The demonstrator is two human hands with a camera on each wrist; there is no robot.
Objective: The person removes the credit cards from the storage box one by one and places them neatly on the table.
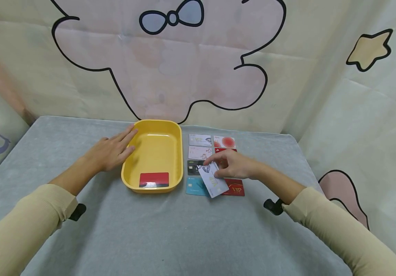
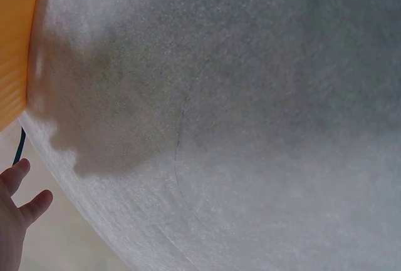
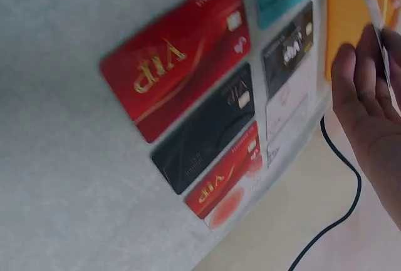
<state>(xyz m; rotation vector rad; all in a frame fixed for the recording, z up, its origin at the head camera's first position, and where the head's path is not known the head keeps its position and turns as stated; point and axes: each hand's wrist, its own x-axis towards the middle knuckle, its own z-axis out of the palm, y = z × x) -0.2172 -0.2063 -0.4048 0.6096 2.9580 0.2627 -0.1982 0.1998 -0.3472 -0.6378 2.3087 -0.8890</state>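
Observation:
In the head view my right hand [image 1: 234, 164] pinches a white card [image 1: 213, 179] between thumb and fingers, tilted above the laid-out cards. In the right wrist view that card appears nearly edge-on beside my fingers [image 3: 366, 77]. My left hand [image 1: 114, 149] lies with straight fingers over the left rim of a yellow plastic tray [image 1: 125, 174]. Inside the tray, near its front, lies a red card [image 1: 154, 179]. Below the held card are a light blue card [image 1: 195, 186] and a red VIP card [image 1: 236, 188], each partly covered in the head view.
Two columns of cards lie right of the tray, including a black card [image 3: 210, 127], a white VIP card [image 1: 199, 140] and a white card with red circles [image 1: 224, 142]. A grey cloth [image 1: 170, 237] covers the table. A printed curtain [image 1: 211, 76] hangs behind it.

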